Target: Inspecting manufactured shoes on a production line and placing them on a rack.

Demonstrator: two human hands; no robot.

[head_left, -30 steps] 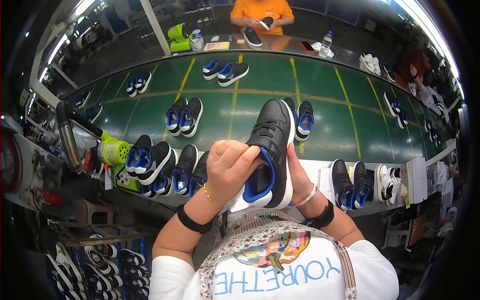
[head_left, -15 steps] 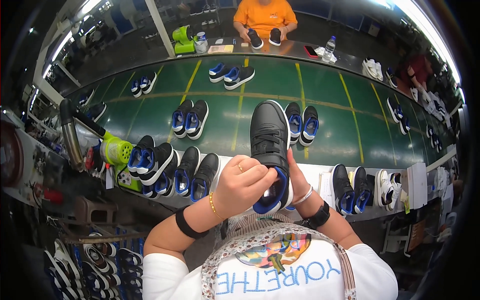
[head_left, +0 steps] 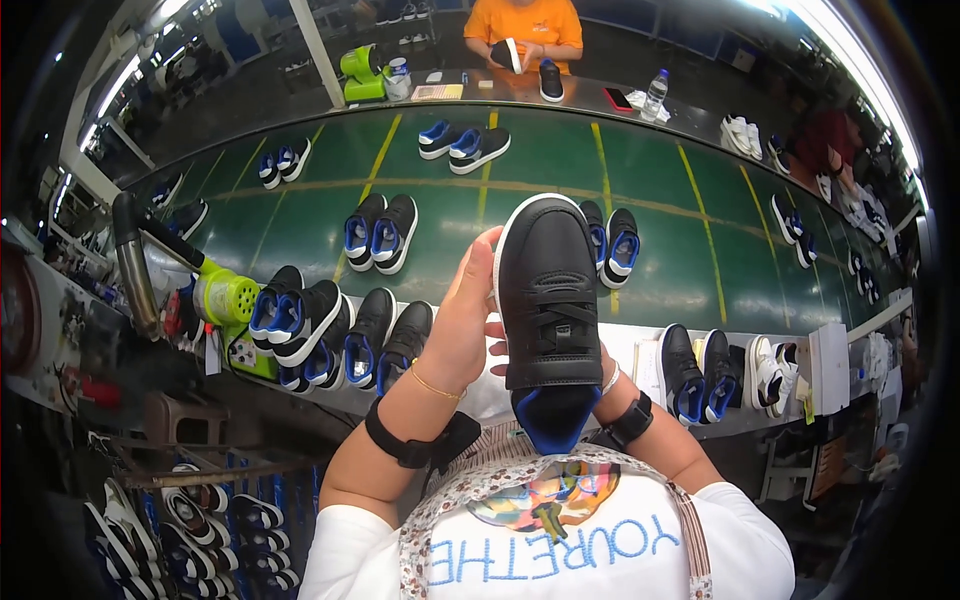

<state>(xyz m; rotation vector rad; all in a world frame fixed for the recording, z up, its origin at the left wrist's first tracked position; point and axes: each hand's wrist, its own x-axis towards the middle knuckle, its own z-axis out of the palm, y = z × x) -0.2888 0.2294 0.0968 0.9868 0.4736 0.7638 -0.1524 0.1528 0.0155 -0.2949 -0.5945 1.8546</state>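
A black sneaker with a white sole edge and blue lining is held up before my chest, toe pointing away. My left hand lies along its left side, fingers stretched up toward the toe and closed against the sole edge. Behind the shoe, my right hand supports it from below and is mostly hidden. Fingertips, seemingly of that hand, peek out at the shoe's left edge. The strap across the sneaker lies flat over the laces.
Pairs of similar sneakers stand on the green striped conveyor belt. More shoes line the near ledge at left, beside a green blower, and others at right. Opposite, a person in orange handles a shoe. A shoe rack is lower left.
My left hand has left the shoe's opening and strap for its left side. The sneaker has turned slightly and come closer. Opposite, the person has set one shoe on the counter and tilted the other.
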